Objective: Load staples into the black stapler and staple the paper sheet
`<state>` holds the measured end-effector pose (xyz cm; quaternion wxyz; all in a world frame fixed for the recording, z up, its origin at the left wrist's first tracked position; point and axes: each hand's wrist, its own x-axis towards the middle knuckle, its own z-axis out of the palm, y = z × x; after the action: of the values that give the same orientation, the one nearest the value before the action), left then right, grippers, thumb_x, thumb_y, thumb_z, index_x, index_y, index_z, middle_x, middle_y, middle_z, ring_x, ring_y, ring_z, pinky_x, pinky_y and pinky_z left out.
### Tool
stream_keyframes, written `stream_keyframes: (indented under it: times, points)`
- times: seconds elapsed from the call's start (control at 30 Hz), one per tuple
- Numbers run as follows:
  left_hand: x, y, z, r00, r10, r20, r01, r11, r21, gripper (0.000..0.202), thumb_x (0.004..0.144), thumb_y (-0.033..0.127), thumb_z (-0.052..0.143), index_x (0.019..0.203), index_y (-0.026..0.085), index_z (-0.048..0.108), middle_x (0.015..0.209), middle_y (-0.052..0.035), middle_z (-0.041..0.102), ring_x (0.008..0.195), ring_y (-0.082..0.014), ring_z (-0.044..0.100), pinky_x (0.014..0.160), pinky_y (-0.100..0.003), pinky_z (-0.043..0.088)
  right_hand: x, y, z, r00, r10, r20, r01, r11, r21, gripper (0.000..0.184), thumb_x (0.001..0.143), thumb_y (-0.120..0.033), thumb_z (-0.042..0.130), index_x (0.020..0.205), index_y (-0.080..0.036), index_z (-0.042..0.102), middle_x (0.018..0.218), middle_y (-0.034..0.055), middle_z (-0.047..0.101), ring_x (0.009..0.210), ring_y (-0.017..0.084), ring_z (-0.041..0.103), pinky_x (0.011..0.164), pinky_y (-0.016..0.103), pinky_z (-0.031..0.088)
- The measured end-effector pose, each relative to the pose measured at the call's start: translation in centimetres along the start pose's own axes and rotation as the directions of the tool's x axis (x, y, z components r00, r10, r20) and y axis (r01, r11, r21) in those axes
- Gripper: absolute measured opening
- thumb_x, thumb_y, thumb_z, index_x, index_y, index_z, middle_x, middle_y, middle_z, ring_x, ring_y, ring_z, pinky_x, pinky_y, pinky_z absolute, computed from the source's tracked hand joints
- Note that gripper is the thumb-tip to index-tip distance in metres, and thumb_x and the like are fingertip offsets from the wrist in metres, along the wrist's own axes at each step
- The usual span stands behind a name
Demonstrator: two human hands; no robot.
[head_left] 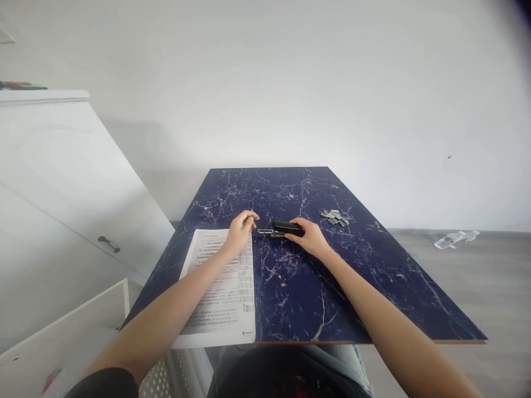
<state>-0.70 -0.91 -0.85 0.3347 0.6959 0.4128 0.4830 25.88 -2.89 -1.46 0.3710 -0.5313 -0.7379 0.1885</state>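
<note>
Your right hand [310, 239] grips the black stapler [287, 227] flat on the table [290, 287] to steady it — your left hand [239, 231] sits at its metal tip, fingers pinched narrow, holding what I cannot tell.

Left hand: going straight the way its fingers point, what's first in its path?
Probably the silver front end of the stapler: the left hand points rightward at it, just short. The right hand holds its black body. The gap is hard to judge.
</note>
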Motion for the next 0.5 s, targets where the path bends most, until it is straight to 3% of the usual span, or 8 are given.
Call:
stream_keyframes:
  times: [0.13, 0.27, 0.4, 0.5]
  points:
    - [-0.24, 0.38, 0.28, 0.996, 0.059, -0.06, -0.058, 0.998, 0.017, 0.023, 0.1, 0.03, 0.049, 0.121, 0.022, 0.052, 0.11, -0.0075, 0.066, 0.083, -0.0135, 0.068, 0.076, -0.029, 0.055, -0.04, 0.0, 0.02, 1.0, -0.007, -0.004, 0.007, 1.0, -0.007, 0.027, 0.076, -0.035, 0.075, 0.1, -0.024, 0.07, 0.093, 0.0015, 0.072, 0.081, 0.02, 0.064, 0.075, 0.032, 0.046]
    - [-0.48, 0.86, 0.45, 0.989, 0.091, -0.118, -0.084, 0.994, 0.068, 0.016, 0.1, 0.03, 0.049, 0.112, 0.021, 0.053, 0.109, -0.0078, 0.062, 0.089, -0.0152, 0.071, 0.084, -0.034, 0.058, -0.04, -0.02, 0.0, 1.0, -0.007, -0.002, 0.007, 1.0, -0.007, 0.026, 0.076, -0.034, 0.074, 0.099, -0.023, 0.07, 0.091, 0.0013, 0.072, 0.08, 0.02, 0.064, 0.074, 0.031, 0.046]
    - [-0.47, 0.67, 0.39, 0.995, 0.087, -0.051, -0.083, 0.994, 0.075, 0.017, 0.099, 0.03, 0.052, 0.114, 0.022, 0.052, 0.104, -0.0064, 0.066, 0.098, -0.0178, 0.071, 0.091, -0.036, 0.057, 0.0, 0.18, 0.1, 1.0, -0.019, -0.008, 0.019, 1.0, -0.009, 0.026, 0.076, -0.035, 0.074, 0.099, -0.024, 0.07, 0.092, 0.0018, 0.072, 0.082, 0.02, 0.065, 0.075, 0.031, 0.047]
    - [-0.37, 0.37, 0.29, 0.987, 0.152, 0.044, -0.157, 0.969, 0.188, 0.019, 0.095, 0.03, 0.059, 0.112, 0.022, 0.059, 0.103, -0.0057, 0.071, 0.095, -0.0187, 0.071, 0.09, -0.036, 0.057, -0.01, 0.35, 0.19, 1.0, -0.017, -0.01, 0.017, 1.0, -0.002, 0.027, 0.076, -0.036, 0.074, 0.1, -0.024, 0.07, 0.093, 0.0017, 0.072, 0.082, 0.02, 0.065, 0.076, 0.032, 0.047]
